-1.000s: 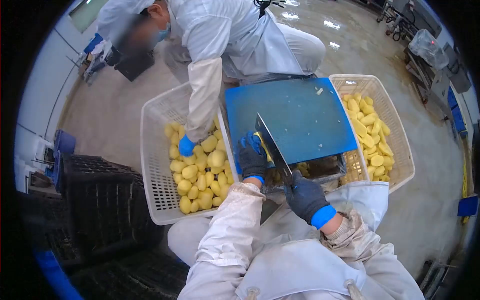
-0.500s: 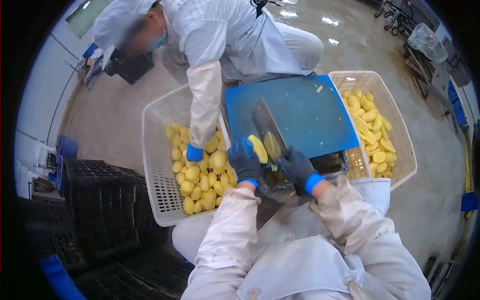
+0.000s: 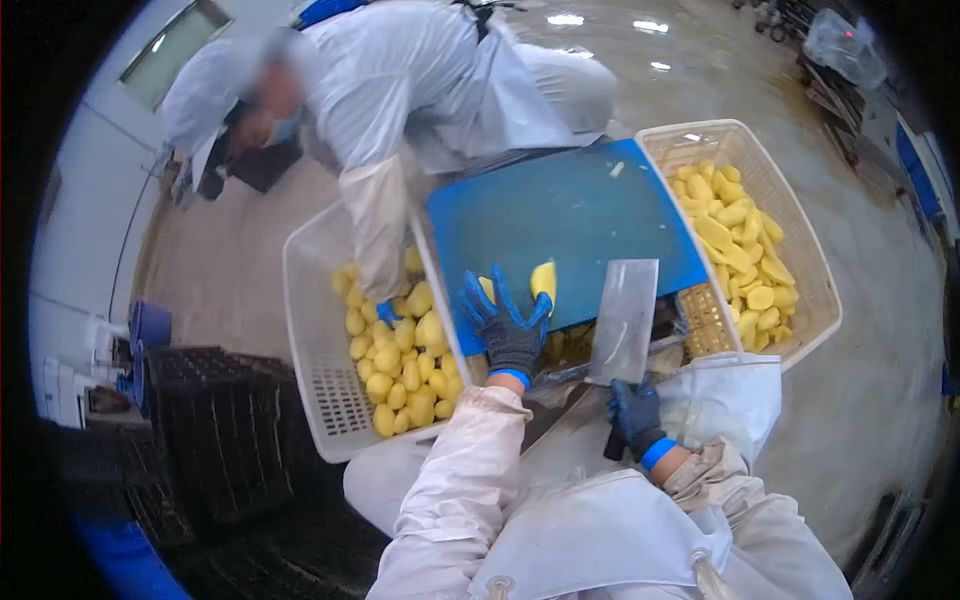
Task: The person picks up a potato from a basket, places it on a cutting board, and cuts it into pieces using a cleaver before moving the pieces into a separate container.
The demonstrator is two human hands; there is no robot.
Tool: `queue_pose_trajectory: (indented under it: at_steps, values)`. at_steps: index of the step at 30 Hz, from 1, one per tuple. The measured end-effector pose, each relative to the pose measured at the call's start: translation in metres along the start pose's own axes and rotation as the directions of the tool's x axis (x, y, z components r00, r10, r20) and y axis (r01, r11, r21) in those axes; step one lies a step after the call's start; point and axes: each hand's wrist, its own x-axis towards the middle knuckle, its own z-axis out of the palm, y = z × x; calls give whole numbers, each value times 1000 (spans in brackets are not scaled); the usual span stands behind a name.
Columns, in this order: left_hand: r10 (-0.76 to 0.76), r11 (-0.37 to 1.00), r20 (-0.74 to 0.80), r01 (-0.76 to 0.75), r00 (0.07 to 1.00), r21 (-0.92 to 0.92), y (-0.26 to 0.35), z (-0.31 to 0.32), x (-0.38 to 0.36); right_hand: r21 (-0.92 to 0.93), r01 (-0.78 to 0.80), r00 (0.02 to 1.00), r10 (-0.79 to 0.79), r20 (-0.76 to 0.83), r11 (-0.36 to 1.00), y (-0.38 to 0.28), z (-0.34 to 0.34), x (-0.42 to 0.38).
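My left hand (image 3: 508, 325), in a blue and dark glove, is at the near left edge of the blue cutting board (image 3: 570, 210). Its fingers are spread, with a yellow potato piece (image 3: 543, 284) against the thumb and another piece (image 3: 487, 290) by the fingers. My right hand (image 3: 635, 415) is closed around the black handle of a broad cleaver (image 3: 625, 320). The blade points away from me, in front of the board's near edge. Under that edge, a dark container (image 3: 573, 345) is partly hidden.
A white crate (image 3: 310, 400) of peeled potatoes stands at left, where a co-worker's gloved hand (image 3: 388, 312) reaches in. Another crate (image 3: 822, 300) at right holds cut potato pieces. Black crates (image 3: 215, 430) are stacked at lower left.
The cleaver has moved off the board, right and toward me, and is turned flat to view. My left hand has moved right and spread its fingers. The co-worker's arm has shifted slightly left.
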Motion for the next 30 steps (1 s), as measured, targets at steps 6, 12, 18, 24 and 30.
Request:
queue_pose_trajectory:
  at_steps: [6, 12, 18, 24, 30]
  values:
    - [-209, 976, 224, 218, 952, -13, 65, 131, 51, 22, -173, 973, 167, 159, 985, 12, 5, -1]
    - [486, 764, 285, -243, 826, -598, 152, 144, 74, -112, 248, 963, -232, 135, 962, 28, 10, 4]
    - [242, 731, 424, 124, 873, -671, 2, 7, 112, -70, -142, 956, 155, 248, 987, 0, 10, -5]
    - [176, 967, 390, -233, 904, 104, -292, -153, 65, -15, -254, 924, 247, 292, 967, 8, 15, -4]
    - [-276, 938, 644, 53, 713, 343, -386, -146, -30, -36, -220, 937, 222, 270, 975, 15, 32, -2]
